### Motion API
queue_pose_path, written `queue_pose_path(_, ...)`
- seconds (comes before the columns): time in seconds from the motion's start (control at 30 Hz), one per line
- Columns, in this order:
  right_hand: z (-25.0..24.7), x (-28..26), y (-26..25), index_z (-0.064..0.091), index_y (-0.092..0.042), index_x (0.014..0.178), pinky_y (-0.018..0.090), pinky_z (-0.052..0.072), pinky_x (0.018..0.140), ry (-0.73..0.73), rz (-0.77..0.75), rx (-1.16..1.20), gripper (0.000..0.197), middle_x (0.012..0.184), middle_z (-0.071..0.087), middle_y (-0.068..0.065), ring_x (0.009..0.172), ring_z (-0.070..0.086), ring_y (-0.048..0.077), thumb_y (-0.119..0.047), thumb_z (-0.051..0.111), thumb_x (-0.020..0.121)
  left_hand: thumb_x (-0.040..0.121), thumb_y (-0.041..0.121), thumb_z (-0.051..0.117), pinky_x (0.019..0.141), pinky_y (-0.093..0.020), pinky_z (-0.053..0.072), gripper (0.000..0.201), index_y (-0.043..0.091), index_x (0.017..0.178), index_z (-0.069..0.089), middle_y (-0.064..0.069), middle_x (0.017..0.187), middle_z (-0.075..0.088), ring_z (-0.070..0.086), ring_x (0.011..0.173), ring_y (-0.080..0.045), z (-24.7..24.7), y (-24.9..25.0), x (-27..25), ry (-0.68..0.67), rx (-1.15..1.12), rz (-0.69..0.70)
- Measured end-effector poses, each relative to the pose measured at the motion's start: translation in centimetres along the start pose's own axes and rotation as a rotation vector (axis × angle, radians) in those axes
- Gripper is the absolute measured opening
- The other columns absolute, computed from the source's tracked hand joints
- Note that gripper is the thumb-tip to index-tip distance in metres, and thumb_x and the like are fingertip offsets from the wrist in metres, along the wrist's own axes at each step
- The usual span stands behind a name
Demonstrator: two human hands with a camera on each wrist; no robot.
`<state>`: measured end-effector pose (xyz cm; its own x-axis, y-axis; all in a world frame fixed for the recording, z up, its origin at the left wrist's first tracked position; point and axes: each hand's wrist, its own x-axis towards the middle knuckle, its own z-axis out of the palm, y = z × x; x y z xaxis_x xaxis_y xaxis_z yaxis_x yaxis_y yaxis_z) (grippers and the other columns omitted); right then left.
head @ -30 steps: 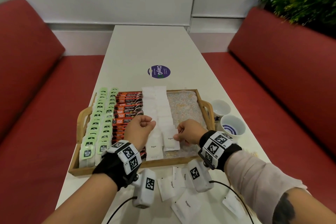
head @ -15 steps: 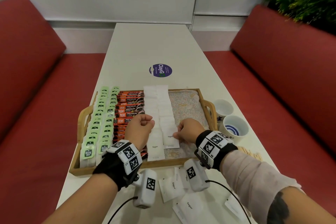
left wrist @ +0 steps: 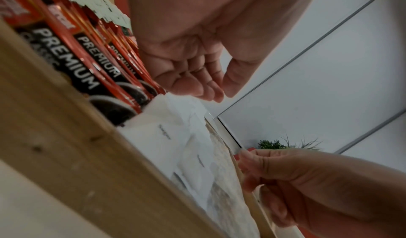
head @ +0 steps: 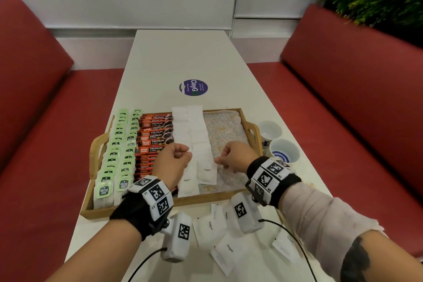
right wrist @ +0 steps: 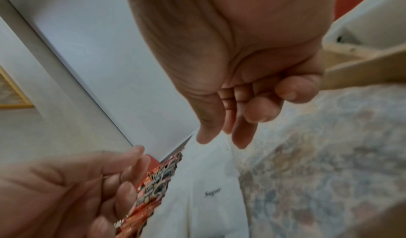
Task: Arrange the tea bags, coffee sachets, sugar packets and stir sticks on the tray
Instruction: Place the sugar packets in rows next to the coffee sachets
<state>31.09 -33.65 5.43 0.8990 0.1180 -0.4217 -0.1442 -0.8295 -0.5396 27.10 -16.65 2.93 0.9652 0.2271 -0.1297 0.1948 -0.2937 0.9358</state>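
A wooden tray (head: 103,212) holds two columns of green tea bags (head: 119,144), a stack of orange coffee sachets (head: 155,133) and two columns of white sugar packets (head: 194,126). My left hand (head: 180,151) hovers over the left sugar column with its fingers curled and nothing in them (left wrist: 208,92). My right hand (head: 219,161) pinches the far right edge of the nearest sugar packet (head: 207,171) in the right column. Thumb and forefinger meet at that packet's edge (right wrist: 222,141) while it lies flat on the tray.
Several loose sugar packets (head: 225,252) lie on the white table in front of the tray, under my wrists. Two small cups (head: 283,152) stand right of the tray. A sliver of wooden sticks (head: 309,184) shows past my right wrist. Red benches flank the table.
Both hands stay almost where they were. The right hand's fingertips have slid a little toward the packet's right edge, and the view has tilted slightly.
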Motion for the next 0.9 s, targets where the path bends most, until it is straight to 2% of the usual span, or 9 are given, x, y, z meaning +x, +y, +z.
queue_pose_path(0.07,-1.1,-1.3,0.9,0.052,-0.018,0.077,0.030,0.052,0.072,0.025,-0.019,0.014,0.020,0.082,0.067,0.001,0.062,0.055,0.011,-0.029,0.064,0.089,0.089,0.012,0.061,0.061,-0.026,0.045,0.007,0.017,0.094,0.057,0.000,0.081,0.058,0.056,0.070,-0.013,0.7,0.4,-0.9,-0.026,-0.011,0.009)
queue_pose_path(0.2,-2.6,-4.2,3.4,0.057,-0.017,0.079,0.022,0.048,0.057,0.048,-0.041,0.030,0.015,0.071,0.063,-0.005,0.059,0.054,0.008,-0.023,0.067,0.087,0.087,0.012,0.063,0.063,-0.028,0.045,0.011,0.020,0.087,0.057,0.000,0.078,0.058,0.056,0.068,-0.013,2.9,1.0,-2.9,-0.114,-0.012,0.023)
queue_pose_path(0.3,-3.2,-6.2,5.7,0.058,-0.019,0.074,0.021,0.044,0.059,0.093,-0.035,-0.020,0.016,0.069,0.061,-0.007,0.060,0.054,0.005,-0.022,0.070,0.084,0.085,0.013,0.066,0.067,-0.029,0.048,0.013,0.023,0.083,0.057,0.001,0.078,0.059,0.059,0.072,-0.016,5.4,1.2,-4.5,-0.201,0.050,0.040)
queue_pose_path(0.43,-3.5,-8.9,8.9,0.059,-0.018,0.078,0.024,0.039,0.059,0.134,0.033,-0.063,0.013,0.073,0.059,-0.005,0.068,0.054,0.011,-0.022,0.072,0.081,0.082,0.016,0.068,0.061,-0.027,0.049,0.014,0.023,0.080,0.057,0.001,0.076,0.059,0.060,0.072,-0.018,8.8,1.1,-6.9,-0.366,0.187,0.026)
queue_pose_path(0.57,-2.9,-11.3,11.6,0.061,-0.019,0.079,0.017,0.040,0.055,0.121,0.089,-0.001,0.011,0.073,0.062,-0.007,0.067,0.055,0.008,-0.019,0.072,0.081,0.080,0.021,0.069,0.071,-0.029,0.052,0.015,0.026,0.077,0.055,0.006,0.075,0.059,0.064,0.079,-0.018,11.7,1.0,-9.2,-0.507,0.401,-0.001)
queue_pose_path(0.63,-2.6,-12.1,12.5,0.060,-0.019,0.079,0.017,0.040,0.054,0.116,0.103,0.017,0.011,0.072,0.061,-0.008,0.065,0.055,0.006,-0.020,0.071,0.082,0.078,0.028,0.070,0.074,-0.029,0.051,0.015,0.025,0.082,0.056,0.004,0.084,0.062,0.065,0.088,-0.019,12.9,1.0,-10.2,-0.554,0.555,0.017)
queue_pose_path(0.73,-2.5,-12.9,13.1,0.060,-0.018,0.081,0.019,0.040,0.055,0.121,0.121,0.048,0.010,0.073,0.063,-0.006,0.062,0.055,0.005,-0.020,0.069,0.084,0.074,0.043,0.072,0.071,-0.026,0.045,0.035,0.021,0.099,0.059,0.002,0.102,0.063,0.061,0.096,-0.017,14.2,1.2,-11.5,-0.602,0.751,0.036)
queue_pose_path(0.8,-2.6,-13.4,13.4,0.060,-0.017,0.083,0.020,0.039,0.055,0.122,0.129,0.056,0.010,0.073,0.064,-0.005,0.061,0.054,0.005,-0.021,0.069,0.086,0.073,0.047,0.073,0.069,-0.025,0.040,0.048,0.017,0.107,0.057,0.000,0.104,0.061,0.059,0.097,-0.018,15.0,1.4,-12.1,-0.616,0.833,0.055)
queue_pose_path(0.9,-2.7,-13.9,13.8,0.060,-0.016,0.081,0.021,0.040,0.056,0.131,0.132,0.067,0.011,0.077,0.067,-0.003,0.064,0.056,0.008,-0.022,0.068,0.086,0.069,0.047,0.076,0.068,-0.026,0.041,0.055,0.014,0.108,0.054,-0.001,0.104,0.059,0.058,0.095,-0.019,15.9,1.5,-12.7,-0.597,0.895,0.063)
